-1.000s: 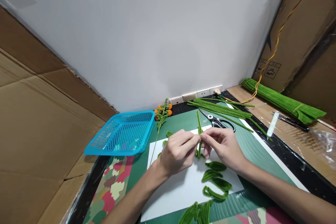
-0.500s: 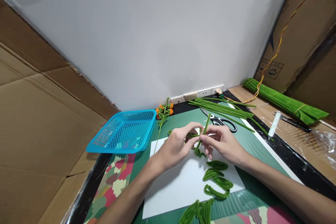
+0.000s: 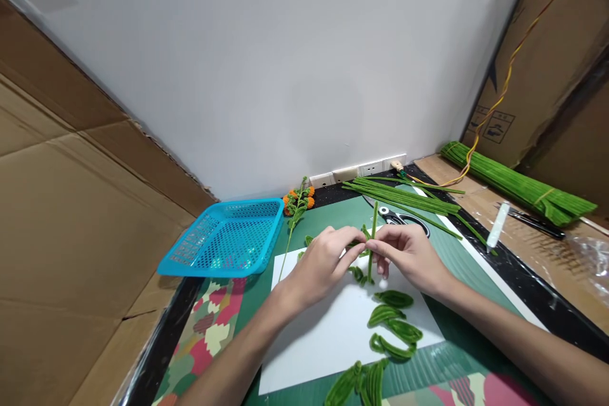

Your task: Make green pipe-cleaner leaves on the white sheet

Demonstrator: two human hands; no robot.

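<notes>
Between my two hands a green pipe cleaner (image 3: 374,221) stands nearly upright. My right hand (image 3: 404,255) pinches it between thumb and fingers. My left hand (image 3: 328,258) is closed too, its fingertips meeting the right ones at a green pipe cleaner piece mostly hidden by the fingers. Both hands hover over a sheet of white paper (image 3: 309,342). Small curled green pieces (image 3: 358,275) lie just under the fingertips. Nearer me are several leaf shapes of bent green pipe cleaner (image 3: 403,331), some on the paper and some on the green mat below it.
A blue mesh basket (image 3: 257,264) sits at the left, beside orange flowers (image 3: 309,197) on a green stem. Behind my right hand lie scissors (image 3: 412,223) and loose green pipe cleaners (image 3: 404,193). A glue tube (image 3: 497,227) and a thick pipe cleaner bundle (image 3: 514,181) are at the right.
The pipe cleaner between my hands has turned from a slant to nearly upright. My hands have shifted only slightly; the things on the table stay put.
</notes>
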